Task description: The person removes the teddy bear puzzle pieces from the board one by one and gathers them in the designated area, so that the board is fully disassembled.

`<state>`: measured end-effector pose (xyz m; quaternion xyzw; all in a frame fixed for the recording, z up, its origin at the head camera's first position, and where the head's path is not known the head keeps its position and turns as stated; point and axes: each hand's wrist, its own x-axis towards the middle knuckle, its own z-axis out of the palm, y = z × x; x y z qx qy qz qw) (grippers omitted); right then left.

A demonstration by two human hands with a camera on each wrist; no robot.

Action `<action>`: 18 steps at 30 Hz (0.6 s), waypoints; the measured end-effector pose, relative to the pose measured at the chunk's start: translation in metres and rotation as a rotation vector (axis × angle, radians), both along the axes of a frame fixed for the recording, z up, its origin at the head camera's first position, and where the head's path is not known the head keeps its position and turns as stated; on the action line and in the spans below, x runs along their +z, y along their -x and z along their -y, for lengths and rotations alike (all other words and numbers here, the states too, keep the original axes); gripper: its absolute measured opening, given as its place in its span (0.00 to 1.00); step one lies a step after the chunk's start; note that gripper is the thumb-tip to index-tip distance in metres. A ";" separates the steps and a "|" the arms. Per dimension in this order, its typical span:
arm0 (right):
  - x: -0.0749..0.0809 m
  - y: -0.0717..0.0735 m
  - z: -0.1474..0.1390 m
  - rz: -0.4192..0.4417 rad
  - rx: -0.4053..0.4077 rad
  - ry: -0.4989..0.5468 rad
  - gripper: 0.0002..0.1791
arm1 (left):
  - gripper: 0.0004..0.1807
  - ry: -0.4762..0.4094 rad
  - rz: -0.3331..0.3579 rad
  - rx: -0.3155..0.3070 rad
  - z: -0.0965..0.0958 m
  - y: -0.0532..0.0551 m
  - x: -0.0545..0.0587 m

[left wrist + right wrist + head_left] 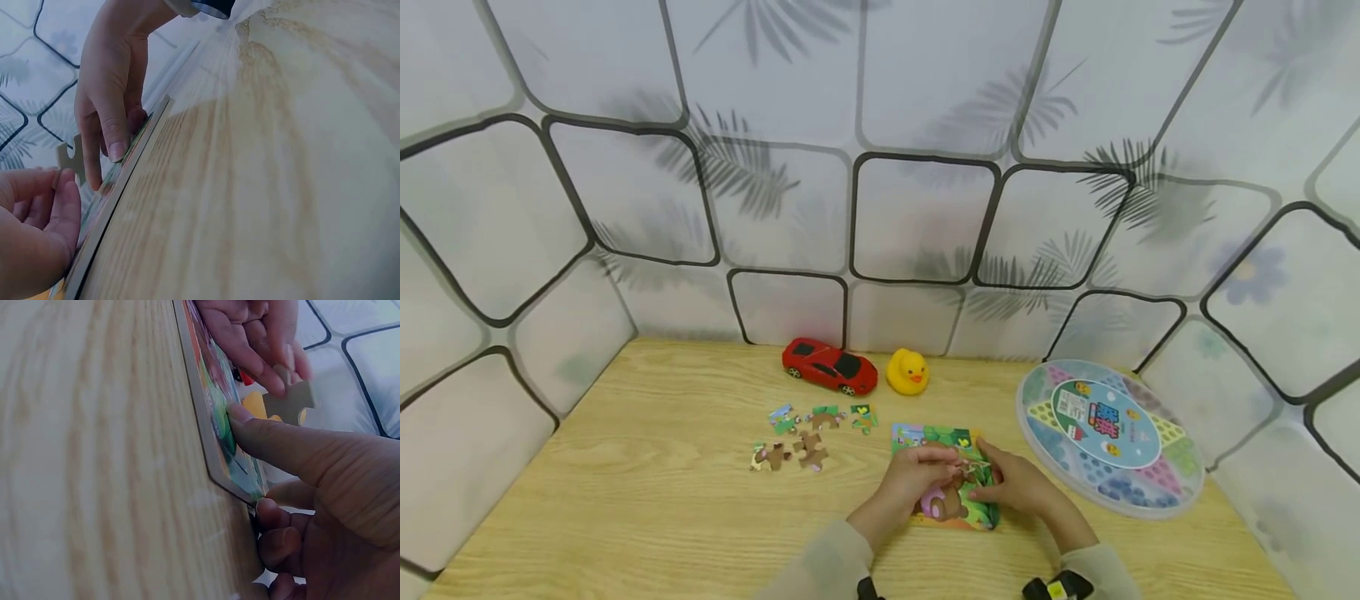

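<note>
The left hand (910,479) pinches a flat, grey-backed jigsaw piece (290,403) above a rectangular, multicoloured jigsaw board (951,523); the right hand (1021,483) grips the board's right edge, thumb on top. The board rests on a pale wood-grained table (647,500), right of loose, multicoloured jigsaw pieces (810,450).
</note>
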<state>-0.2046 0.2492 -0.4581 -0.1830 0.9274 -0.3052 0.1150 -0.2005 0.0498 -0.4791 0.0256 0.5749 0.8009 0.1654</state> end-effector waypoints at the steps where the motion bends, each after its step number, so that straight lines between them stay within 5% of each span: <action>1: 0.000 0.000 0.000 -0.003 0.001 -0.001 0.50 | 0.13 -0.003 -0.006 0.002 0.000 0.000 0.000; 6: 0.001 -0.001 0.002 0.000 -0.001 -0.008 0.50 | 0.11 0.022 -0.045 0.008 0.004 0.001 0.000; 13: 0.001 0.000 0.002 0.012 -0.007 -0.001 0.50 | 0.10 0.172 -0.117 0.017 0.019 0.002 0.004; 18: -0.002 0.000 0.001 0.021 -0.013 0.000 0.51 | 0.13 0.130 -0.107 -0.014 0.030 0.002 0.005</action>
